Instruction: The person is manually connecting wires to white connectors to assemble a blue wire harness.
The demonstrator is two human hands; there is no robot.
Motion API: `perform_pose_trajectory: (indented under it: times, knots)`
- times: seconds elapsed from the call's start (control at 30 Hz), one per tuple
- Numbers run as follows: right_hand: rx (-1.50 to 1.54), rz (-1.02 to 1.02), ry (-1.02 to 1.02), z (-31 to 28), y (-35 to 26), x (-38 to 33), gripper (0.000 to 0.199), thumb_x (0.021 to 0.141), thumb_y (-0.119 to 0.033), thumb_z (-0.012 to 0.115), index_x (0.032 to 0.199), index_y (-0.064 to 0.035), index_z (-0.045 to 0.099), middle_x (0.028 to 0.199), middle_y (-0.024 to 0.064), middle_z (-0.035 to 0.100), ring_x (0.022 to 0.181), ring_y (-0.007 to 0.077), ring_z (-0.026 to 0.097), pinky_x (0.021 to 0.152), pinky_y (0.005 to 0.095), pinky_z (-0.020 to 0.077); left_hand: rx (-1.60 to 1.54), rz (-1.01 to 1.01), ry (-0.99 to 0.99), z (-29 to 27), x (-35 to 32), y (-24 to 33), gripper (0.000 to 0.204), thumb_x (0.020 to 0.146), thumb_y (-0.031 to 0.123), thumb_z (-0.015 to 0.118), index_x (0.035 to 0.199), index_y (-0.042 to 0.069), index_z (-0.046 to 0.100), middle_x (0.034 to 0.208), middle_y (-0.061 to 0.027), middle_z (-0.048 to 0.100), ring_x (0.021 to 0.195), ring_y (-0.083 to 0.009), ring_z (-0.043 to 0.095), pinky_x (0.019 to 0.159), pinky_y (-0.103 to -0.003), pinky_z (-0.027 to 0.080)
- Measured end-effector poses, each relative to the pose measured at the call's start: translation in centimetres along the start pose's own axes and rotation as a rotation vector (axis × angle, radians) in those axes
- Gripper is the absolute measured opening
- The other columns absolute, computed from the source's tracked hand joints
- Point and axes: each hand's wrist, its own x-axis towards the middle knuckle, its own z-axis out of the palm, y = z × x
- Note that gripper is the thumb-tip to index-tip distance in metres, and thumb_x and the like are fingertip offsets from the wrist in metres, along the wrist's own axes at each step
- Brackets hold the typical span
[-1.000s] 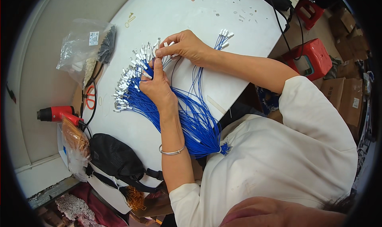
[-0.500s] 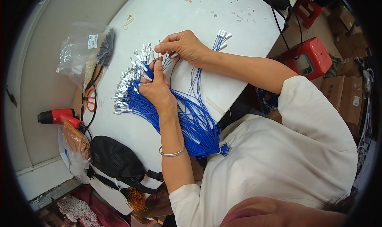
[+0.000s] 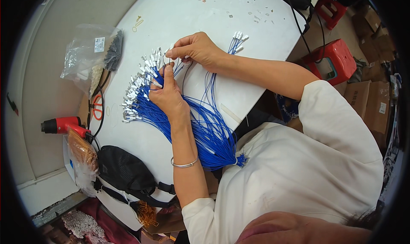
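Note:
A large bundle of blue wires lies across the white table, tied together at the end near my body. White sleeves and metal terminals tip the fanned-out far end. My left hand is closed round several of these wires near their tips. Thumb and forefinger of my right hand pinch a single wire with a white sleeve on its end, just above the left thumb. Beyond my right wrist lies a smaller group of white-tipped wire ends, apart from the rest.
On the left are a plastic bag of dark parts, orange-handled scissors, a red heat gun and a black bag. Rubber bands and scraps dot the table. A red stool and cardboard boxes stand at right.
A white sleeve now shows above my right fingertips, where a thin bare wire end was before. Both hands stay almost in the same place.

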Motion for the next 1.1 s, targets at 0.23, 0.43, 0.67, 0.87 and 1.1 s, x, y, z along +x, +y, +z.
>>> perform_pose_trajectory:
  times: [0.23,0.43,0.67,0.87,1.1]
  knots:
    - [0.064,0.039,-0.026,-0.4,-0.1,0.4,0.014,0.075,-0.016,0.08,0.078,-0.0033,0.074,0.067,0.0059,0.067,0.06,0.0095,0.052,0.058,0.0181,0.0434,-0.021,-0.007,-0.021,-0.2,0.4,-0.3,0.013,0.087,0.014,0.072,0.091,0.003,0.068,0.069,-0.0033,0.067,0.044,-0.0006,0.042,0.037,-0.014,0.029]
    - [-0.067,-0.044,-0.117,-0.1,-0.8,0.2,0.017,0.073,-0.019,0.081,0.077,-0.004,0.074,0.066,0.0052,0.067,0.061,0.0089,0.052,0.058,0.018,0.042,0.01,0.006,-0.04,-0.6,0.3,-0.5,0.014,0.088,0.016,0.072,0.083,0.004,0.066,0.057,0.0006,0.058,0.042,-0.0014,0.039,0.036,-0.016,0.027]
    - [-0.193,-0.035,-0.119,0.2,-1.3,-0.4,0.02,0.072,-0.021,0.082,0.078,-0.0037,0.074,0.067,0.0044,0.067,0.06,0.0079,0.051,0.057,0.0178,0.0415,0.109,0.074,-0.032,-0.3,0.2,-0.8,0.018,0.088,0.017,0.072,0.077,0.006,0.065,0.052,0.0029,0.051,0.04,-0.0016,0.037,0.035,-0.017,0.024]
    - [-0.211,-0.05,-0.091,0.1,-1.3,-0.5,0.02,0.073,-0.021,0.082,0.08,-0.0037,0.075,0.067,0.0041,0.067,0.06,0.0074,0.052,0.058,0.0172,0.0421,0.085,0.039,-0.028,-0.3,0.3,-0.7,0.016,0.088,0.016,0.072,0.077,0.006,0.065,0.052,0.0025,0.052,0.039,-0.0013,0.036,0.034,-0.017,0.023]
    - [-0.153,-0.024,-0.032,0.2,-1.2,-0.5,0.017,0.075,-0.019,0.081,0.082,-0.0051,0.075,0.067,0.0038,0.067,0.061,0.0068,0.053,0.058,0.0168,0.0424,-0.03,-0.013,-0.005,-0.1,0.1,0.0,0.012,0.088,0.015,0.072,0.083,0.006,0.065,0.051,0.0032,0.051,0.038,-0.001,0.036,0.034,-0.016,0.022]
